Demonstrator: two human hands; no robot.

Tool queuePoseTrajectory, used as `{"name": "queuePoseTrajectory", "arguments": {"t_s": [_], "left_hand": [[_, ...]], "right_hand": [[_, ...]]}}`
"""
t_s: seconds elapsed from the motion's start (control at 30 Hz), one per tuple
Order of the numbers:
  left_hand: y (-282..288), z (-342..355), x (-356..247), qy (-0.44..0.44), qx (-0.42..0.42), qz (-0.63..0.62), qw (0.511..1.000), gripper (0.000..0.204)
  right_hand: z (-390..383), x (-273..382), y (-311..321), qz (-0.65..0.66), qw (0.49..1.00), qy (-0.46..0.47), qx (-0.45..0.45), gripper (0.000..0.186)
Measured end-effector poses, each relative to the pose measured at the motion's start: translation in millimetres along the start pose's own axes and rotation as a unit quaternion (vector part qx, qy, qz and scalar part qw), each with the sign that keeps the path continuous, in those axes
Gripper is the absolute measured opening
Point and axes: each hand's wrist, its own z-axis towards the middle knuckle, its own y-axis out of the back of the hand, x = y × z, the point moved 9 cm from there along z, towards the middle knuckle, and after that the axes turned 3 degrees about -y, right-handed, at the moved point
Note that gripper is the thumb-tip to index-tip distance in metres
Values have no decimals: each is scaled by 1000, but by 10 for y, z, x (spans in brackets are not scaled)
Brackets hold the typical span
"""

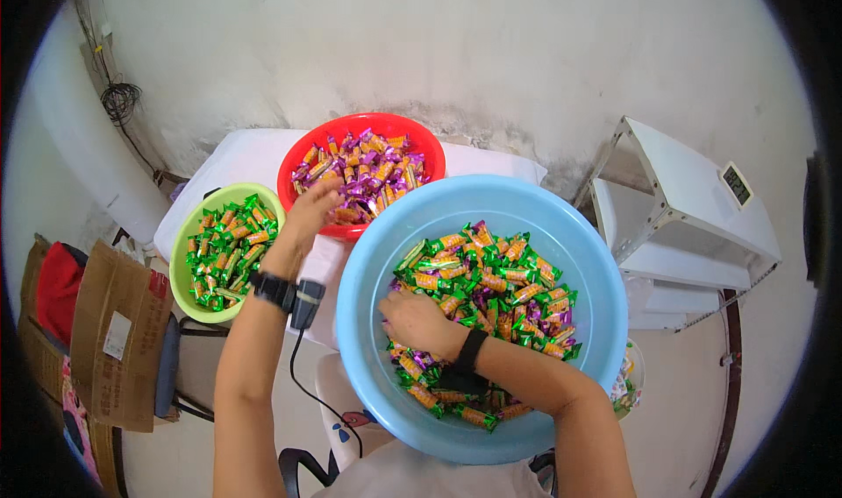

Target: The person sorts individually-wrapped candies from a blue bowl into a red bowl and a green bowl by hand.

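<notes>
My left hand (311, 204) is at the near left edge of a red basin (293, 152) of purple-wrapped snacks (382, 172), fingers apart and partly curled, with nothing visible in it. My right hand (412, 321) is down in a large blue basin (596, 274) among green and purple-wrapped snacks (517, 279), its fingers curled and their tips hidden; what they hold cannot be made out. Both wrists wear black straps, the left one with a small device and a cable.
A green basin (181, 257) of green-wrapped snacks sits left on the white-covered table (228, 152). Cardboard boxes (123, 336) stand at lower left, a white metal rack (680, 226) at right. A wall (456, 42) is behind, a chair (338, 423) below the blue basin.
</notes>
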Motion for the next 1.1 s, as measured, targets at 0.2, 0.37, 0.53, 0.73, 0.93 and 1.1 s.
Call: {"name": "queuePoseTrajectory", "arguments": {"t_s": [0.2, 0.37, 0.53, 0.73, 0.93, 1.1], "left_hand": [[-270, -946, -376, -85, 44, 8, 995, 38], [-679, -1403, -406, -141, 139, 22, 980, 46], [-759, -1168, -501, -130, 120, 120, 977, 37], [-229, -113, 10, -68, 58, 63, 994, 41], [61, 181, 535, -1, 21, -21, 1000, 40], [57, -247, 187, -29, -32, 38, 998, 34]], "right_hand": [[-81, -182, 849, 210, 972, -95, -56, 19], [-111, -265, 1081, 598, 788, -105, -105, 18], [-164, -251, 1186, 640, 744, -104, -161, 31], [-439, -584, 1029, 402, 901, -147, -72, 23], [-514, -239, 707, 102, 993, 1, -53, 14], [-341, -104, 404, 28, 997, 54, -46, 20]]}}
